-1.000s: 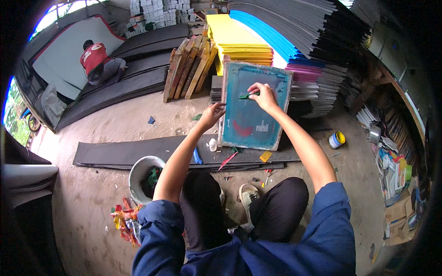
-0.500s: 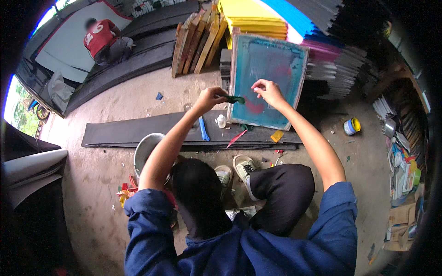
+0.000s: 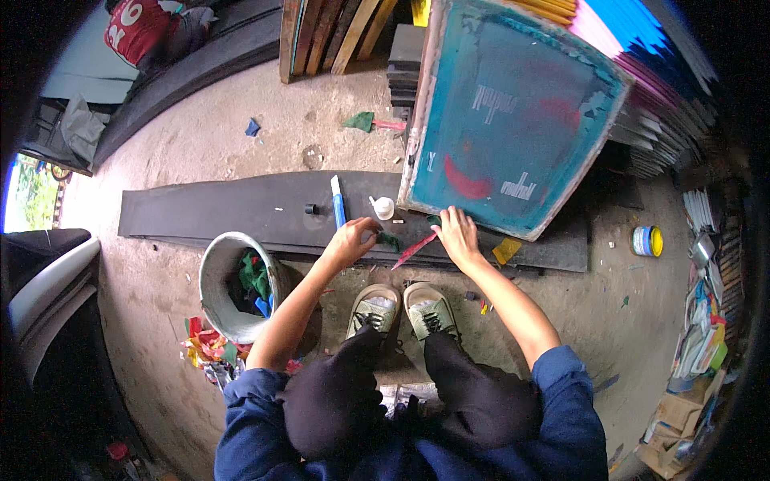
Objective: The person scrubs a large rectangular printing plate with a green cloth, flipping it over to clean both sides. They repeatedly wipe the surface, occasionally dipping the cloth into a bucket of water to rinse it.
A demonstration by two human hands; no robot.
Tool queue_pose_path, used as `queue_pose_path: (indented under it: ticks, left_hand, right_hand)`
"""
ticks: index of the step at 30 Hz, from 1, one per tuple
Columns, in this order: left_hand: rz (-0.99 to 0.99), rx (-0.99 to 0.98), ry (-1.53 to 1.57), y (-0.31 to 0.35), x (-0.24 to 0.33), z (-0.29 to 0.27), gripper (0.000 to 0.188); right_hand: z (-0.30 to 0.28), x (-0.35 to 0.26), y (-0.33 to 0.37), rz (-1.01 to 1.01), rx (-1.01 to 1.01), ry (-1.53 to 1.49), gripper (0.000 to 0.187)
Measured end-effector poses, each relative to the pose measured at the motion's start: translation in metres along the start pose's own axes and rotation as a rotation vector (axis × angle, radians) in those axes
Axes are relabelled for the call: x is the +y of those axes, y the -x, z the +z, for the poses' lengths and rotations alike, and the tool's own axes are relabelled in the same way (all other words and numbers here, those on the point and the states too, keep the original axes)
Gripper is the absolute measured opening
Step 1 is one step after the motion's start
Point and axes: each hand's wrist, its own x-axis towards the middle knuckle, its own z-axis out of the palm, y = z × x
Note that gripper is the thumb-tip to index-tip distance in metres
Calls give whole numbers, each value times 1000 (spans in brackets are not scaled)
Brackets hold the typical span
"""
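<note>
Screen-printing frame (image 3: 513, 112): pale wood border, teal mesh w/ red ink smears and whitish lettering patches, tilted, lower edge resting on long black board (image 3: 241, 212), top leaning toward stacked coloured sheets (image 3: 642, 72). Right hand (image 3: 455, 234) at frame's bottom edge, fingers spread flat, gripping nothing, next to a red blade-like scraper (image 3: 413, 251). Left hand (image 3: 353, 239) pinches small dark green rag (image 3: 391, 240); white cap (image 3: 384, 208), blue strip (image 3: 338, 200) close by; metal bucket (image 3: 210, 276) of scraps to left.

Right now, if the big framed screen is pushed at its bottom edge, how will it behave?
The framed screen probably stays stiff, since its frame looks rigid. It stands tilted against the coloured sheet stacks, so it may slide or tip. The right hand rests at its bottom edge.
</note>
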Motion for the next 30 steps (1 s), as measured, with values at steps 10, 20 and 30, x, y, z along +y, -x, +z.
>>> queue_pose_path:
  ticks: [10,20,30]
  left_hand:
    - [-48,276,-127,-28,-20,26,52]
    - [-78,151,236,-39,8,15,40]
    - [-47,93,-214,-44,56,-20,37]
  right_hand:
    - [-14,-31,-28,510,33,-965,14]
    - [-34,-30,-48,560,33,-1411,14]
    - [-42,-38,-53,536,46,-1534,18]
